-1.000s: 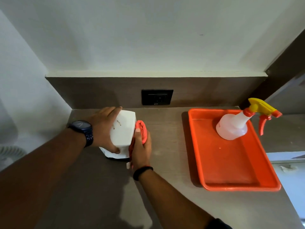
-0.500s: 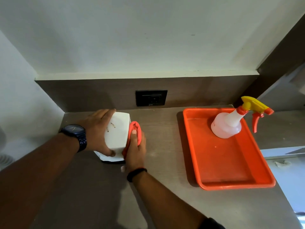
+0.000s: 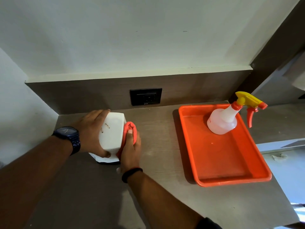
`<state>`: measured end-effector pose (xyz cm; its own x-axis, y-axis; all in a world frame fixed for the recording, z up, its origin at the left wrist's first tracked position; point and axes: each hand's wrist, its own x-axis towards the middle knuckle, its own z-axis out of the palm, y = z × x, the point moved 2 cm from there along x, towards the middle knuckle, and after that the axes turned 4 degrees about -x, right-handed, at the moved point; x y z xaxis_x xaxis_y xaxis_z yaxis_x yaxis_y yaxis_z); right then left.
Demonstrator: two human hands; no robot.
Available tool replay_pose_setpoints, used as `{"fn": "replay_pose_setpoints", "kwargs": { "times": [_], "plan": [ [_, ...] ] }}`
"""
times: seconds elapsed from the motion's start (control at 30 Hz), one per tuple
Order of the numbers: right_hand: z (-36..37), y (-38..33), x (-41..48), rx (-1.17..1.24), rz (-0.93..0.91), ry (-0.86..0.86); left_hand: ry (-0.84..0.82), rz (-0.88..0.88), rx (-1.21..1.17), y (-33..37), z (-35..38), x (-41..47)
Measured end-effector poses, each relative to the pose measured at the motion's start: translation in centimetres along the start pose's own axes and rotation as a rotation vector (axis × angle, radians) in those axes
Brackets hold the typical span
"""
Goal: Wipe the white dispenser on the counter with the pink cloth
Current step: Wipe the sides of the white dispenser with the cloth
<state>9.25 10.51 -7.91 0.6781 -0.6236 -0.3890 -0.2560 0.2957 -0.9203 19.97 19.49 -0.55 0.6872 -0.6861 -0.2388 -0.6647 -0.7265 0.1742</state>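
1. Head view, looking down at a grey-brown counter (image 3: 165, 204) running up to a dark back panel holding a black wall socket (image 3: 145, 96).
2. Standing at the left rear of the counter, near the corner: the white dispenser (image 3: 112, 136), tilted a little, with a few small brown marks showing on its top face.
3. Gripping the dispenser from its left side: the left hand (image 3: 92, 132), fingers spread over the far top edge and thumb curling round the near lower edge, so half closed around the body. Wearing a dark wristwatch (image 3: 69, 138).
4. Pressing against the dispenser's right side: the right hand (image 3: 131, 150), fingers closed on the pink cloth (image 3: 131, 131), one fingertip lying on top of the bunched fabric. Wearing a black band (image 3: 131, 174) at the wrist.
5. Bunching into a fold between the right hand and the dispenser's right face, touching both; hanging down along that face toward the counter.
6. Peeking out beneath the dispenser's base: a pale flat edge, too hidden to identify.
7. Lying well apart to the right: an orange tray (image 3: 231, 179), its long side angling toward the counter's front.
8. Standing in the tray's far corner: a translucent spray bottle (image 3: 222, 120) with a yellow and orange trigger head pointing right.
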Motion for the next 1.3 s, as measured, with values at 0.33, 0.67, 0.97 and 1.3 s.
{"fn": "replay_pose_setpoints", "kwargs": {
  "times": [0.33, 0.67, 0.97, 1.3],
  "plan": [
    [0.2, -3.4, 3.4, -0.05, 0.061, -0.037, 0.012, -0.008, -0.014, -0.1, 0.0, 0.1],
    [0.3, -3.9, 0.6, 0.023, -0.041, -0.005, 0.022, -0.002, -0.016, -0.1, -0.2, 0.0],
    [-0.1, -2.9, 1.3, -0.055, 0.116, 0.0, 0.017, -0.026, -0.035, 0.0, 0.2, 0.0],
    [0.2, -4.8, 2.6, -0.12, 0.006, -0.018, -0.001, -0.025, -0.058, 0.0, -0.1, -0.1]
  ]
}}
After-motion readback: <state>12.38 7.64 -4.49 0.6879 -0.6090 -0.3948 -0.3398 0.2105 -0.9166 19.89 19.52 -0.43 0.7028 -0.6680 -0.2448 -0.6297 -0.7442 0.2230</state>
